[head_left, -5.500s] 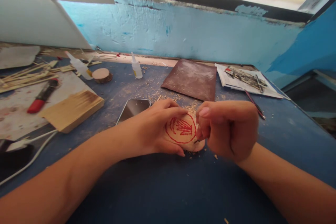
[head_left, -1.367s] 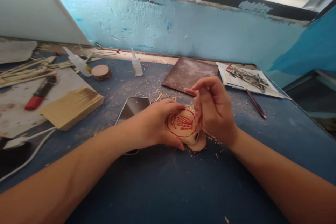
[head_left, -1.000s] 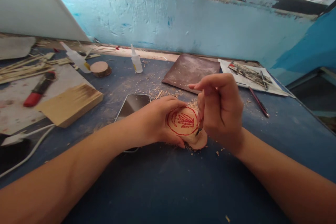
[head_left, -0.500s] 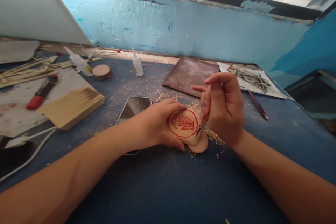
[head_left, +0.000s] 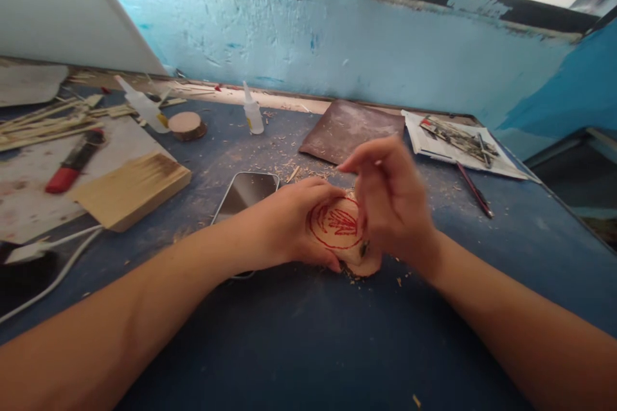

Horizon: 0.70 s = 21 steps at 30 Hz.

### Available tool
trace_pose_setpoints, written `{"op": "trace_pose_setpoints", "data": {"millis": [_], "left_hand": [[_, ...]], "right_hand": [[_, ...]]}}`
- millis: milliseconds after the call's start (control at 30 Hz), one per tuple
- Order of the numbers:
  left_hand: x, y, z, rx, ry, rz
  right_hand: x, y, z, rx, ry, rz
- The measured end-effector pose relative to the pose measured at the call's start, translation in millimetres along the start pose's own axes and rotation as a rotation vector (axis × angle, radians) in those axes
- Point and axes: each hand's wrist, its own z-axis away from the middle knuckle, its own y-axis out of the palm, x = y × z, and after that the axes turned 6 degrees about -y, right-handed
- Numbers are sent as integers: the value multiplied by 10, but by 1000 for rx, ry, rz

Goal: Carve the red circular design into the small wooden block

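My left hand (head_left: 308,221) grips a pale piece of wood (head_left: 328,241) from its left side, thumb and fingers around its edge. On its top face is a red ring with a leaf-like red drawing inside. It rests partly over a round wood slice (head_left: 369,266) on the table. My right hand (head_left: 393,202), blurred by motion, is closed at the right edge of the wood with fingers bent. A small dark tip shows below its fingers; what tool it belongs to is hidden.
Wood shavings lie around the hands on the blue table (head_left: 308,347). A phone (head_left: 245,192) lies beneath my left wrist. Further off are a wooden block (head_left: 132,192), two glue bottles (head_left: 253,112), a small wood disc (head_left: 187,125), a brown sheet (head_left: 351,128) and a dark red pen (head_left: 473,189).
My right hand has moved left and slightly down, closer over the wood's right edge. My left hand and the wood have stayed nearly in place.
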Motion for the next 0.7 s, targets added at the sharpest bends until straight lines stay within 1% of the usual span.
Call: {"op": "trace_pose_setpoints", "data": {"millis": [100, 200, 300, 367, 400, 533, 700], "left_hand": [[32, 7, -10, -25, 28, 45], [42, 5, -12, 4, 29, 38], [18, -3, 1, 13, -9, -2], [-2, -7, 10, 6, -24, -13], [-9, -8, 13, 6, -25, -12], [-26, -11, 19, 12, -37, -10], [-35, -17, 37, 12, -44, -13]], "right_hand": [[-63, 70, 17, 20, 54, -7], [-74, 80, 17, -47, 77, -98], [-14, 31, -13, -147, 13, -186], [41, -5, -30, -215, -32, -158], [67, -19, -33, -229, -51, -126], [134, -39, 2, -223, -107, -26], [176, -63, 83, -212, -97, 66]]}}
